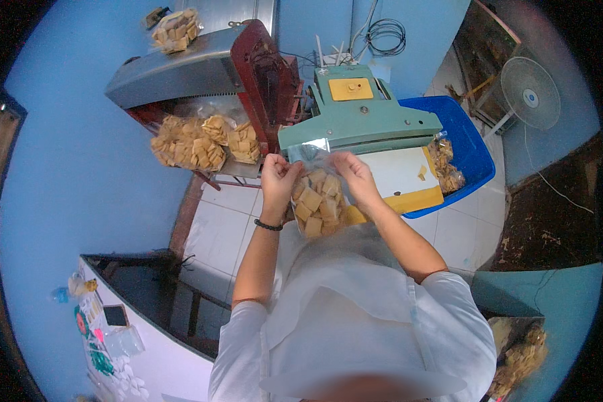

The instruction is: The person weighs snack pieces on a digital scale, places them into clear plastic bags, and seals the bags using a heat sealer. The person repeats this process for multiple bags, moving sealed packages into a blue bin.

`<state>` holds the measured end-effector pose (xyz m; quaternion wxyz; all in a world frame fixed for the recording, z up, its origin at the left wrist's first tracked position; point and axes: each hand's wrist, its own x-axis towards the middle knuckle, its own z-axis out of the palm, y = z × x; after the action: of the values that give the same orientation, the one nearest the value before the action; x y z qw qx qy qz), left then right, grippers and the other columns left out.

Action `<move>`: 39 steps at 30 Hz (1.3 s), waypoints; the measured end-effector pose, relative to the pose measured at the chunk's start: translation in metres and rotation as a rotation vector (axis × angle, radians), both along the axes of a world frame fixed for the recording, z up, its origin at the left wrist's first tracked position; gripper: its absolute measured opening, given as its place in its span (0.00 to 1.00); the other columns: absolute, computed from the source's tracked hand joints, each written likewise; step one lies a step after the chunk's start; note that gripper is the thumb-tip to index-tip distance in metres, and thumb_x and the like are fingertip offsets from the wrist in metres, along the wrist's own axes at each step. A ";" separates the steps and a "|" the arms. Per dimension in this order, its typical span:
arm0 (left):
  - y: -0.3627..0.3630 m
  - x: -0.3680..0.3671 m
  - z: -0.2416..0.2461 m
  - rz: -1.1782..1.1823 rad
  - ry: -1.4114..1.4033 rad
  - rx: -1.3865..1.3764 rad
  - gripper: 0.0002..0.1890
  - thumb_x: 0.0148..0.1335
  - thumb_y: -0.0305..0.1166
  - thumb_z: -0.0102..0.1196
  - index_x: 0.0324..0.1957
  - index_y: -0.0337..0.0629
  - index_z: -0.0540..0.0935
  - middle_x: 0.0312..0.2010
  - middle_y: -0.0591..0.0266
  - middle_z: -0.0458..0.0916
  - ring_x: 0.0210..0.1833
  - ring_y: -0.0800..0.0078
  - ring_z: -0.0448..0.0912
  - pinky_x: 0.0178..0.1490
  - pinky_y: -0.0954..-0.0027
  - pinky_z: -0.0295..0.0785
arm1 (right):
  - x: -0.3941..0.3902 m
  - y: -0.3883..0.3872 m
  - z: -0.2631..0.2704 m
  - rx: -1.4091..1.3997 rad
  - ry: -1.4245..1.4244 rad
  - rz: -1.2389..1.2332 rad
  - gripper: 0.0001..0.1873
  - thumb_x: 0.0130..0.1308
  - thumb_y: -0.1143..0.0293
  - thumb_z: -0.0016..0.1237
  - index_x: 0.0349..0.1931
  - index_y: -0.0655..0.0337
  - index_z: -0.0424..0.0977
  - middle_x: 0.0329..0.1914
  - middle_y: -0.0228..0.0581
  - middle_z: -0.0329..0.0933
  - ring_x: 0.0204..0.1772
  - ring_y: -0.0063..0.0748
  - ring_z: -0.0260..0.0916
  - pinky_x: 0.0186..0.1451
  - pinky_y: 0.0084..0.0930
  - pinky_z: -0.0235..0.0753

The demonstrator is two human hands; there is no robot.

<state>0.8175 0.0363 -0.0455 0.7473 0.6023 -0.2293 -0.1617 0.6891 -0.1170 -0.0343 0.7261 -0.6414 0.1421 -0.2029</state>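
Observation:
A clear plastic bag of square tan crackers point(314, 203) hangs upright between my hands, in front of a green bag-sealing machine point(362, 113). My left hand point(279, 176) pinches the bag's upper left edge, and a dark beaded bracelet circles that wrist. At the upper right edge, the fingers of my right hand point(354, 173) are closed on the plastic. The bag's upper part reaches up against the front of the sealer's jaw; whether it lies in the jaw I cannot tell. Right of the bag, the sealer's white shelf point(394, 171) carries a few cracker bits.
Several filled bags point(196, 145) rest left, under a metal-topped red machine point(181, 65); another bag point(176, 30) lies on top. A blue tub point(467, 151) holding bags stands right of the sealer, near a fan point(530, 95). A white table point(166, 362) with small items is lower left.

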 end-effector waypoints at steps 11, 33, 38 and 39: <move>0.031 -0.080 -0.048 0.204 0.244 -0.110 0.30 0.78 0.50 0.32 0.71 0.40 0.57 0.68 0.53 0.60 0.70 0.62 0.63 0.70 0.63 0.64 | 0.044 0.017 -0.037 0.172 0.133 0.296 0.25 0.79 0.53 0.36 0.59 0.65 0.73 0.53 0.36 0.77 0.54 0.25 0.73 0.59 0.24 0.73; -0.068 -0.038 -0.044 0.156 -0.142 0.116 0.23 0.79 0.47 0.33 0.47 0.34 0.71 0.45 0.52 0.71 0.50 0.58 0.71 0.59 0.62 0.64 | 0.013 -0.045 -0.041 0.443 -0.028 -0.524 0.12 0.76 0.66 0.41 0.43 0.64 0.75 0.41 0.38 0.77 0.43 0.29 0.75 0.50 0.27 0.77; -0.092 -0.054 -0.050 0.155 -0.230 0.153 0.17 0.77 0.40 0.37 0.47 0.35 0.71 0.43 0.52 0.72 0.51 0.56 0.72 0.59 0.59 0.66 | -0.002 -0.073 -0.037 0.461 -0.030 -0.553 0.11 0.76 0.66 0.41 0.40 0.63 0.75 0.37 0.36 0.76 0.40 0.27 0.73 0.46 0.26 0.75; -0.091 -0.050 -0.051 0.139 -0.175 0.121 0.15 0.76 0.39 0.39 0.47 0.35 0.71 0.44 0.53 0.72 0.52 0.57 0.72 0.59 0.58 0.67 | -0.002 -0.074 -0.038 0.463 -0.040 -0.547 0.11 0.75 0.66 0.41 0.40 0.63 0.75 0.37 0.36 0.76 0.40 0.26 0.73 0.46 0.25 0.75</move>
<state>0.7673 -0.0548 -0.0964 0.6962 0.6725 -0.2413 -0.0701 0.6873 -0.1913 -0.0726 0.7737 -0.3938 0.3364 -0.3649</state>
